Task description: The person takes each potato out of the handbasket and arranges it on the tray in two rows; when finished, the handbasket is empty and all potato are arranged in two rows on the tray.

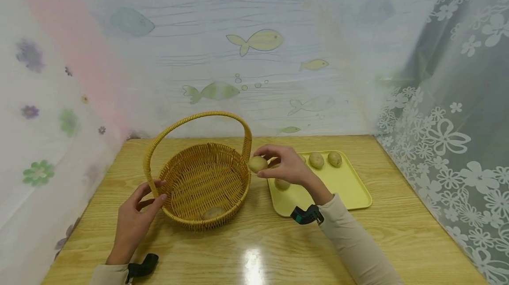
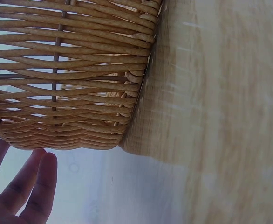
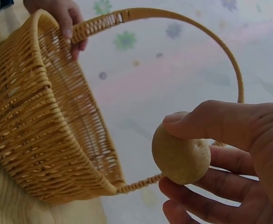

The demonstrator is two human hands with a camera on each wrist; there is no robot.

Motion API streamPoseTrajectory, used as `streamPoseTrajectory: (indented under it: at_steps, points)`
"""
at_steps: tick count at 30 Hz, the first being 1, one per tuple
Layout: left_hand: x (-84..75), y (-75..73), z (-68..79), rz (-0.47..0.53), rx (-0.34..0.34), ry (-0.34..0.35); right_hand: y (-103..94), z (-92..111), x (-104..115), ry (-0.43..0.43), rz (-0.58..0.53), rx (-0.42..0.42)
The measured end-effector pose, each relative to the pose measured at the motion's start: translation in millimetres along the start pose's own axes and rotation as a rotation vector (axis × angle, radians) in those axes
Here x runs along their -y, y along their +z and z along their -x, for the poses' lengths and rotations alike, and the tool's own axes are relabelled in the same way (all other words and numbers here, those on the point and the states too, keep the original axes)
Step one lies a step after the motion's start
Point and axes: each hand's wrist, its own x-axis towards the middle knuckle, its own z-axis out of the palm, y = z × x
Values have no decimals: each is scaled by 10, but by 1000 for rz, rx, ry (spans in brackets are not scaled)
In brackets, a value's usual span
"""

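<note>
A potato (image 1: pixel 257 164) is pinched between the thumb and fingers of my right hand (image 1: pixel 288 165), just outside the right side of a wicker basket (image 1: pixel 203 181). In the right wrist view the same potato (image 3: pixel 180 156) hangs before the basket's open top. My left hand (image 1: pixel 133 221) grips the foot of the basket's tall arched handle (image 1: pixel 191 119) at the left rim; the right wrist view shows thumb and fingers on either side of it. Another potato (image 1: pixel 214 212) lies inside the basket near the front wall.
Right of the basket, a yellow tray (image 1: pixel 342 188) bears several potatoes, among them one at its back right (image 1: pixel 335 158) and one at its left (image 1: pixel 282 184), partly under my right hand. Wooden tabletop (image 1: pixel 222 258) lies in front. Patterned curtains (image 1: pixel 254 68) hang behind and at both sides.
</note>
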Motion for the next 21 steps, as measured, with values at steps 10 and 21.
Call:
streamPoseTrajectory:
  at_steps: [10, 21]
  points:
    - [4, -3, 0, -15, -6, 5, -84, 85, -15, 35, -34, -26]
    - [-2, 6, 1, -19, -5, 6, -151, 152, -28, 62, -37, -58]
